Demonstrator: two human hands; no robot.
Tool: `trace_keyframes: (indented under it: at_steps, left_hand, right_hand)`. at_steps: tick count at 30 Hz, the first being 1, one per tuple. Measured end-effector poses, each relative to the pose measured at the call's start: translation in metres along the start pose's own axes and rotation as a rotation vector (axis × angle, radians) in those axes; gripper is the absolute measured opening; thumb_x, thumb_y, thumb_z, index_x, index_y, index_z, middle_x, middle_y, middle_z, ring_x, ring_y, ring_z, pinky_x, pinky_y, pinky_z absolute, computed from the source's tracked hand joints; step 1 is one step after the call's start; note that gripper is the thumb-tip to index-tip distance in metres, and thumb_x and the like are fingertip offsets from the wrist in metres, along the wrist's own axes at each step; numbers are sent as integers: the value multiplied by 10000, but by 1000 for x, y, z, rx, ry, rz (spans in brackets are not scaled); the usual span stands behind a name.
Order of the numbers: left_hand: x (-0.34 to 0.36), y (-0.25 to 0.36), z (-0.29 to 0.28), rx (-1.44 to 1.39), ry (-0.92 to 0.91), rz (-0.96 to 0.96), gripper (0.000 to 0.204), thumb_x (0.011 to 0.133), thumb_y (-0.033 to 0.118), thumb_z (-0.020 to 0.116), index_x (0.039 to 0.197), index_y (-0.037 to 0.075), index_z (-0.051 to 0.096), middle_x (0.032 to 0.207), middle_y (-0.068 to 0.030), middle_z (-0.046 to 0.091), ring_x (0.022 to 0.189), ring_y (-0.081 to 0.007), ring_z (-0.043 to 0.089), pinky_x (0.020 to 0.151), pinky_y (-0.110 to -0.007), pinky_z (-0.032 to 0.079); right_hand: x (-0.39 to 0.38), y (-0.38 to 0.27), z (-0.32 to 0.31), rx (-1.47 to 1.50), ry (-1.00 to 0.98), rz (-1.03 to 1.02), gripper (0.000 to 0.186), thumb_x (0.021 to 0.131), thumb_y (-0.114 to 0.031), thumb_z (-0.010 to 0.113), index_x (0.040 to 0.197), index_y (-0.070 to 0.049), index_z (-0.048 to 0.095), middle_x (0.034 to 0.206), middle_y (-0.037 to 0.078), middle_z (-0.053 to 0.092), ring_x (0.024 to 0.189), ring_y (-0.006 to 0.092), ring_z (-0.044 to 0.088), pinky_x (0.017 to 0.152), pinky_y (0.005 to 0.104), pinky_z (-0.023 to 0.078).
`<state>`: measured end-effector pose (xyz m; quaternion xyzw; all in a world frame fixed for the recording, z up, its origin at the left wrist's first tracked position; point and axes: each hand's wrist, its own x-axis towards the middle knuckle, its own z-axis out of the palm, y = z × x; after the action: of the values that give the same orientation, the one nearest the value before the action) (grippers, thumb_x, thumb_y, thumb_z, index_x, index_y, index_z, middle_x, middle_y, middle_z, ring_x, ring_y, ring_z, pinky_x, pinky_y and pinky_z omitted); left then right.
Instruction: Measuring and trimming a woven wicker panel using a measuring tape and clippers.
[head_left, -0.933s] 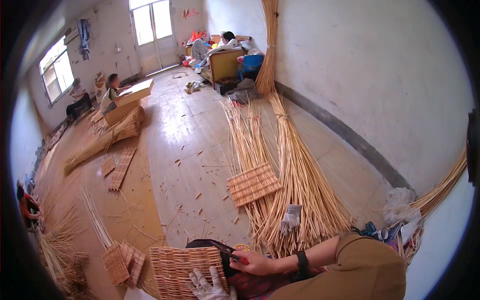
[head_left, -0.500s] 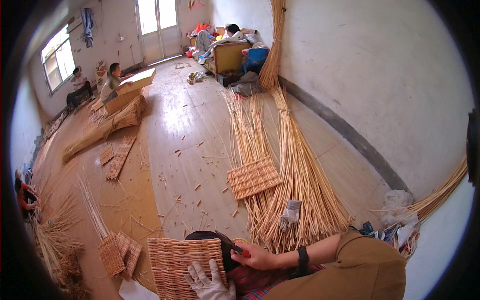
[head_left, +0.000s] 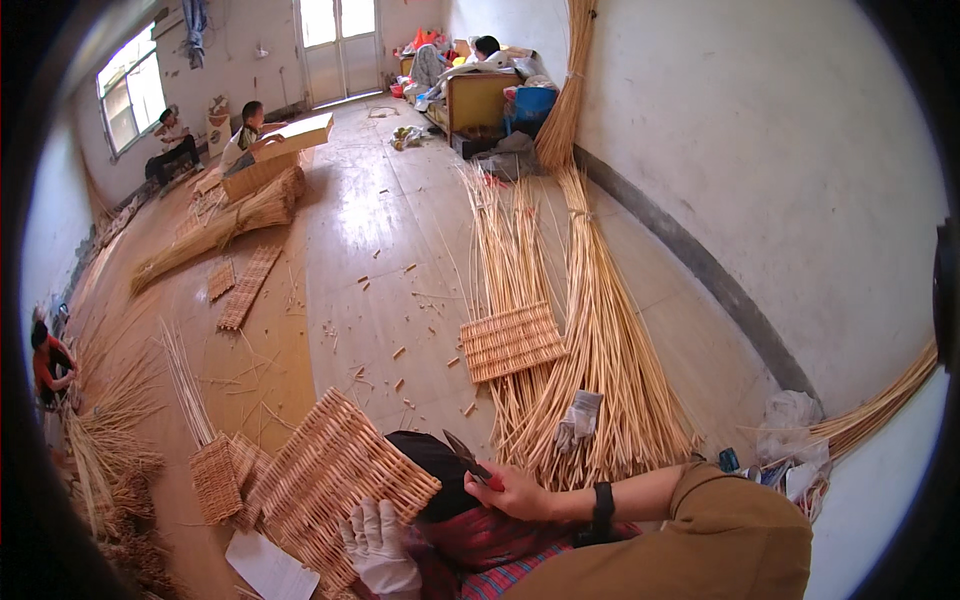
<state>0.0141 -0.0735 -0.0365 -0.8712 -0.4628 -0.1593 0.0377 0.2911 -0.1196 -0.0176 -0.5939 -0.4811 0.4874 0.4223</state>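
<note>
My left hand (head_left: 380, 550), in a pale glove, grips the lower right edge of a woven wicker panel (head_left: 330, 470), which is tilted across the bottom centre. My bare right hand (head_left: 510, 495), with a dark band on the wrist, is closed round red-handled shears (head_left: 470, 460), their blades pointing up and left, just right of the panel. Black cloth (head_left: 425, 450) and red plaid cloth (head_left: 470, 550) lie beneath my hands.
Wicker panels (head_left: 215, 475) and a white sheet (head_left: 270, 565) lie left. Long rod bundles (head_left: 615, 340), a panel (head_left: 510, 340) and a spare glove (head_left: 580, 420) lie ahead. Co-workers sit at far left (head_left: 50, 365) and back left (head_left: 245, 140); another person is by a cluttered sofa (head_left: 485, 90).
The held panel has turned clockwise, from upright with a level top to slanting, and my left hand moved slightly left with it. The shears rose slightly. The view shifted a little.
</note>
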Motion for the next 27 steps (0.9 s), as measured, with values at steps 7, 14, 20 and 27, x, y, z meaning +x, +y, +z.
trace_keyframes:
  at_steps: [7, 14, 20, 27]
  left_hand:
    - [12, 27, -27, -72, 119, -54, 569, 901, 246, 634, 1443, 106, 533, 1544, -155, 467, 1448, -361, 410, 1219, -544, 256]
    - [14, 28, -19, -429, 305, -186, 282, 863, 166, 717, 1121, 54, 736, 1225, -160, 686, 1294, -421, 555, 1169, -531, 338]
    - [8, 31, -17, -495, 342, -228, 235, 815, 121, 768, 1035, 59, 717, 1099, -149, 703, 1196, -429, 610, 1129, -559, 389]
    - [-2, 26, -10, -593, 376, -222, 258, 817, 44, 770, 1059, 38, 682, 1114, -152, 690, 1192, -390, 618, 1111, -518, 421]
  right_hand:
    - [-1, -5, -5, -11, -19, 86, 329, 1012, -309, 627, 1113, 5, 625, 901, 156, 663, 833, 236, 630, 792, 375, 498]
    - [2, 0, -3, -26, 32, -46, 308, 1017, -298, 627, 1113, -6, 616, 848, 90, 640, 754, 167, 580, 721, 342, 491]
    - [-5, 9, -3, 33, -14, 10, 266, 1018, -267, 635, 1113, -20, 609, 796, 37, 586, 734, 90, 535, 677, 282, 469]
    - [-30, 21, -14, 227, -187, -102, 558, 1012, -222, 657, 1470, -72, 376, 1015, 2, 521, 900, 98, 506, 829, 275, 446]
